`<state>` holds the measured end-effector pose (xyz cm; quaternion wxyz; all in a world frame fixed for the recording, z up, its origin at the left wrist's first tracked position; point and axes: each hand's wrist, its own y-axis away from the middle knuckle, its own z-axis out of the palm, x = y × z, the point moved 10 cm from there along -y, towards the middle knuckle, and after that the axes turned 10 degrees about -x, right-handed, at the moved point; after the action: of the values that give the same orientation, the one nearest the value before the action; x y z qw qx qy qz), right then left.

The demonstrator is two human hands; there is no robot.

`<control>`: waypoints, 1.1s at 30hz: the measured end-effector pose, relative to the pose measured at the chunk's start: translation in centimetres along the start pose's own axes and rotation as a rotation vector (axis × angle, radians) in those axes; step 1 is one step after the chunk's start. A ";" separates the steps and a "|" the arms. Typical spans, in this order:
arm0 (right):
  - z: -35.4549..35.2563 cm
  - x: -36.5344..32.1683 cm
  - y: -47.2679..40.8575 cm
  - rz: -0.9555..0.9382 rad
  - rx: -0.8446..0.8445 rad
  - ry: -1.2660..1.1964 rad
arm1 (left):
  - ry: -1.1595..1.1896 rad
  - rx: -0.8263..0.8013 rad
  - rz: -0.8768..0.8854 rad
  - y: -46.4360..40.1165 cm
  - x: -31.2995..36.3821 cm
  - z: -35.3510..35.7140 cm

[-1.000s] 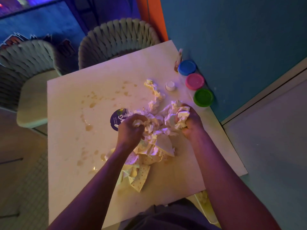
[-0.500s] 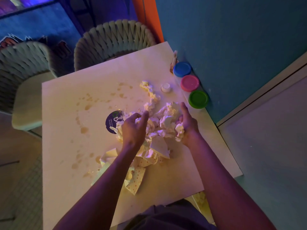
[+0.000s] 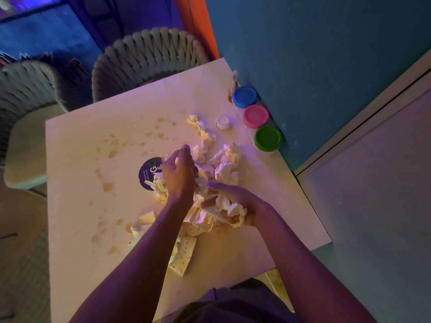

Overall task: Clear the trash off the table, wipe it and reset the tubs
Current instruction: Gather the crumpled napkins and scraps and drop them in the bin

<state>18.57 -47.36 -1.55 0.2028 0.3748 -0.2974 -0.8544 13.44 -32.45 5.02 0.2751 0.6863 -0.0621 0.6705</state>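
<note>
**Both hands in the trash pile, mid-tabletop**

Head view: the pale square tabletop (image 3: 77,206) fills the centre of the frame. A heap of crumpled tissue (image 3: 224,164) and torn paper sits mid-frame, w/ a thin trail running up toward a small white cap (image 3: 223,122).

Left hand (image 3: 179,176) is on the left side of the heap, fingers loosely bent over the tissue; can't tell if it actually grips any. Right hand (image 3: 238,206) is at the heap's lower right, fingers curled round a wad of tissue and paper.

A dark round sticker (image 3: 148,170) lies just left of the left hand, partly under scraps. A dotted paper scrap (image 3: 183,257) lies lower centre, beside the left forearm.

Three tubs line the tabletop's right edge against the teal wall (image 3: 314,66): blue lid (image 3: 245,96), pink lid (image 3: 255,116), green lid (image 3: 268,138), touching in a row.

Brown spill spots (image 3: 112,153) dot the left half; that half is otherwise open up to the left edge. Two woven chairs (image 3: 149,59) stand at the upper-left edges.
</note>
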 end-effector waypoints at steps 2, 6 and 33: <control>-0.3 0.0 0.1 0.017 -0.013 -0.036 | -0.020 -0.023 0.026 0.2 0.0 0.2; -1.3 -0.2 -0.5 0.018 -0.005 -0.061 | -0.086 -0.071 0.053 0.5 -0.3 0.6; -3.6 -2.4 -1.3 0.046 0.146 0.070 | -0.815 -0.489 0.367 1.0 -3.1 3.7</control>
<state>22.67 -46.27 -3.07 0.2046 0.4114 -0.3601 -0.8119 15.95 -35.87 2.56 0.2587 0.7853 -0.4392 0.3515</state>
